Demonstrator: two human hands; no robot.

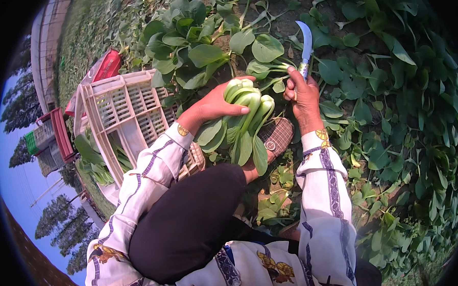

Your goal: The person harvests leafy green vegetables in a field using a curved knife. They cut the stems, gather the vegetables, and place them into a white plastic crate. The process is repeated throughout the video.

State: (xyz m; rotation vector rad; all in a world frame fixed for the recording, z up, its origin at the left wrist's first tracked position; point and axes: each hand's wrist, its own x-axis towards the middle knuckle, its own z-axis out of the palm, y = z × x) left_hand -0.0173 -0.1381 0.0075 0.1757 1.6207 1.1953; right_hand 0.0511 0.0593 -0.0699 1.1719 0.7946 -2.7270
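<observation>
My left hand (216, 102) is closed around a bunch of bok choy (251, 100). The pale green stem ends point up, and the leaves hang down over my shoe (276, 137). A short curved knife (307, 44) is in my right hand (303, 97), its handle in the fist and its bare blade pointing away from me. Next to my right thumb are the thin stalks of some leaves (267, 48); whether the thumb pinches them I cannot tell. Leafy bok choy plants (192, 44) grow just beyond my left hand.
A slatted pale plastic crate (119, 105) stands tilted at my left, with cut greens (93, 160) beside or in it. Behind it lies a red and white sack (108, 66). Dense leafy plants (379, 93) cover the ground to the right. A red vehicle (60, 135) is farther off.
</observation>
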